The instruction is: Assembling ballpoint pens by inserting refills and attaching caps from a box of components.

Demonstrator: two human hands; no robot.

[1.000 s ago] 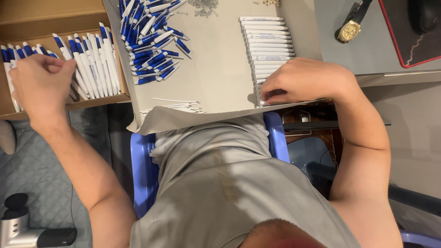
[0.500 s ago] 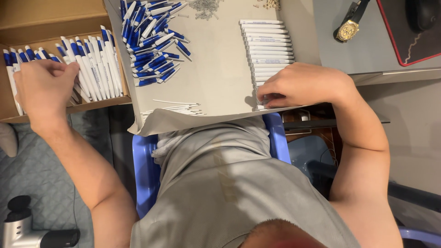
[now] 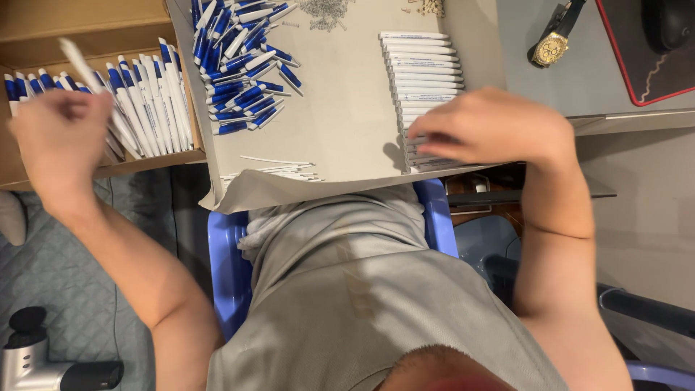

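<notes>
A white pen [image 3: 79,64] is held clenched in the left hand [image 3: 61,137] above the cardboard box [image 3: 87,25] of blue-and-white pens [image 3: 145,105], while the right hand's [image 3: 492,127] fingers are pressed, grasping nothing discernible, onto the stacked white barrels [image 3: 423,61] on the grey bench sheet [image 3: 340,108].

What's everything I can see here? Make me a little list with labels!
left hand: raised over the cardboard box, holding a blurred white pen
box contents: row of white and blue pens
right hand: resting on the stack of white pen barrels
middle of table: loose pile of blue and white pen parts, thin white refills
far right: gold wristwatch
floor, lower left: massage gun
</notes>
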